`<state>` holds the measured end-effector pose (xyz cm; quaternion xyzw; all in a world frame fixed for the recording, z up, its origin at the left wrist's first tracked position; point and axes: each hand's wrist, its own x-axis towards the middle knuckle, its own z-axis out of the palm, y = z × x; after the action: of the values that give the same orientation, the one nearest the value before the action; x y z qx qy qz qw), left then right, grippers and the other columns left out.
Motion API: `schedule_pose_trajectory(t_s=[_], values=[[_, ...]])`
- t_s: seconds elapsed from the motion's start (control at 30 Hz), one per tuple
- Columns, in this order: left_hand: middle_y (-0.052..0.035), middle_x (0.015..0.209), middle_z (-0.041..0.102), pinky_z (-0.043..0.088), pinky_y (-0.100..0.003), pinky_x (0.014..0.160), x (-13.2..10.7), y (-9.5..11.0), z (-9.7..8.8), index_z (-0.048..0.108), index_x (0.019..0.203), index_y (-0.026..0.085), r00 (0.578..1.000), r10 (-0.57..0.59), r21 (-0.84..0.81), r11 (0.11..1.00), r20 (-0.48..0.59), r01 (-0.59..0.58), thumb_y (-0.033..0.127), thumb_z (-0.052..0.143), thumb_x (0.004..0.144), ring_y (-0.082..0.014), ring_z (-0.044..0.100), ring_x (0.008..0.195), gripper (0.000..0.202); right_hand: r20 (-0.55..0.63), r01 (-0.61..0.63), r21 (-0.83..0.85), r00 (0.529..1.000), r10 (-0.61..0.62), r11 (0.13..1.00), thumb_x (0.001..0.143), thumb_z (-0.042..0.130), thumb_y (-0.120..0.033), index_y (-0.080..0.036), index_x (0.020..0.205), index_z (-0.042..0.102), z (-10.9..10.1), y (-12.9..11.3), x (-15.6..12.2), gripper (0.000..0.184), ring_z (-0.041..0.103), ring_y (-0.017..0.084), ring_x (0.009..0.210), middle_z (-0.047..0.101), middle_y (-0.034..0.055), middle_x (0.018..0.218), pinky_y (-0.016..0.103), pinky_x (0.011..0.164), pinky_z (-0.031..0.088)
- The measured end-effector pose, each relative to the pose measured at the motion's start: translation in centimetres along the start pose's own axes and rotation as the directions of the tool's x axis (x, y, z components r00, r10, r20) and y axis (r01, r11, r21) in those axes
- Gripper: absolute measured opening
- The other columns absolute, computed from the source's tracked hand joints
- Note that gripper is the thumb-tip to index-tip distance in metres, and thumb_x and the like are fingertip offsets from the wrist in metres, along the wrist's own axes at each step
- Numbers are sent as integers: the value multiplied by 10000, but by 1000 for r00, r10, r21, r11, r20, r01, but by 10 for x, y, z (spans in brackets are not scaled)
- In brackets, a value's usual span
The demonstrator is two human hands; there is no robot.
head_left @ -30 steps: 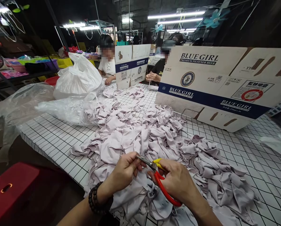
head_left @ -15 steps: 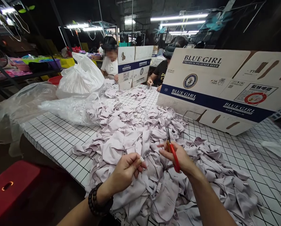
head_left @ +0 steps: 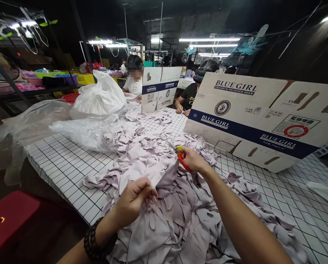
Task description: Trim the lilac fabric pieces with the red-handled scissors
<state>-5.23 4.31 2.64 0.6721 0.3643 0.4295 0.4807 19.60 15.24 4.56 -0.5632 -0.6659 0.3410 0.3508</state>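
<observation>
A big heap of pale lilac fabric pieces (head_left: 153, 154) covers the white gridded table (head_left: 67, 165). My left hand (head_left: 132, 200), a dark bead bracelet on its wrist, pinches one corner of a lilac piece (head_left: 164, 176) near the front of the heap. My right hand (head_left: 193, 160) reaches out over the heap. It grips red-handled snips (head_left: 180, 156) with a yellow part and pulls the far edge of the same piece, so the cloth is stretched between both hands.
A flattened Blue Girl carton (head_left: 252, 117) stands upright on the right; a smaller one (head_left: 158, 88) stands further back. Clear plastic bags (head_left: 98, 99) lie at the left. Two people sit at the far end. A red stool (head_left: 10, 220) is at the lower left.
My right hand with the snips has moved forward, away from my left hand, drawing a fabric piece taut between them. The view has tilted upward slightly.
</observation>
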Motion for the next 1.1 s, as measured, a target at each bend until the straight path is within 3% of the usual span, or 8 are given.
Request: schedule_pose_trajectory(t_s=[0.2,0.4,0.57,0.63,0.73,0.8,0.97,1.1], values=[[-49,758,609,472,-270,694,42,-9,-25,630,764,163,904,387,233,910,-180,-343,275,457,947,-156,585,718,275,-375,56,86,927,-19,995,861,604,-365,-209,928,543,-15,-15,-81,181,553,158,671,603,15,795,291,588,478],[-96,939,661,503,-351,834,32,-49,-52,671,751,170,963,41,492,865,-266,99,352,472,879,-232,621,922,298,-39,-193,271,977,211,943,680,756,-478,-203,731,532,14,23,-144,359,594,176,690,675,60,869,305,627,497],[-169,1384,467,516,-408,801,-21,-27,-38,691,1072,154,876,-89,559,738,-475,378,450,557,824,-251,632,893,409,-66,-174,211,979,191,962,739,694,-427,-211,798,541,30,42,-134,271,568,162,658,647,33,826,285,602,478],[-144,1242,581,520,-340,683,-33,-11,-17,693,1084,170,899,-164,423,838,-405,344,466,549,844,-194,626,748,407,-28,-148,152,988,154,977,735,689,-354,-210,817,573,43,44,-124,203,552,158,632,612,-4,725,276,592,469],[-90,854,690,450,-252,494,-32,-1,18,728,960,132,889,-457,37,889,-15,457,506,605,803,-135,558,539,424,-14,-80,134,997,82,988,695,689,-298,-207,782,583,58,47,-113,165,544,150,607,577,-36,650,257,572,463],[-86,817,704,418,-222,459,-23,-4,36,734,936,107,819,-547,-168,803,177,572,499,657,760,-102,520,487,437,-45,-38,117,998,43,992,717,653,-297,-205,749,563,60,47,-114,132,529,139,568,559,-42,624,240,529,447],[-143,1044,715,455,-204,511,-2,-12,61,719,1012,93,753,-572,-487,581,327,652,410,652,808,-90,574,550,383,-279,76,4,958,-72,997,757,592,-216,-215,805,548,37,30,-143,65,582,182,693,618,12,751,306,650,479],[-121,926,714,406,-187,445,6,-5,71,717,962,83,745,-544,-598,467,386,651,443,615,849,-68,513,489,391,-316,415,-349,792,-523,840,775,531,-68,-221,891,590,30,13,-168,200,651,217,831,696,55,860,381,804,480]])
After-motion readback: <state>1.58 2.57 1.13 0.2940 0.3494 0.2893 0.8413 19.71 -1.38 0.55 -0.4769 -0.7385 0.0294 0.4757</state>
